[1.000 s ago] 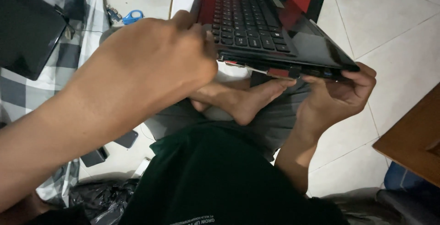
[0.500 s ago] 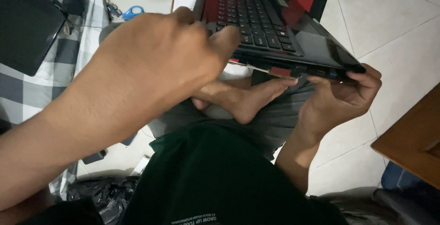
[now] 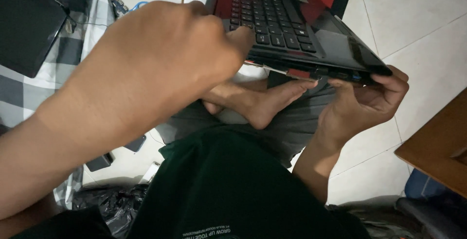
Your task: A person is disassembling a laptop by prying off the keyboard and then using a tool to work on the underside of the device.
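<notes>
Way over at 9 o'clock there was a flat black panel (image 3: 26, 22) lying on a checkered cloth (image 3: 63, 68) on the floor, with a small dark slab (image 3: 99, 162) and a crumpled black bag (image 3: 114, 205) down around 7.

The left hand (image 3: 165, 71) filled the middle-left of the view, fingers curled together with the fingertips pressed into the near front edge of the laptop (image 3: 292, 29) at about 12. Compared with a second before, it had slid further right along that seam, and the pale strip (image 3: 272, 67) showing between the keyboard deck and the base looked a bit more exposed, so I'd guess the shell was starting to split there.

The laptop itself sat tilted over a bare foot (image 3: 262, 102), red around the keys.

At 3 o'clock the right hand (image 3: 362, 105) cupped the near right corner from underneath, fingers wrapped up onto the edge, pretty much where it had been. A wooden corner (image 3: 438, 146) poked in at 4.
</notes>
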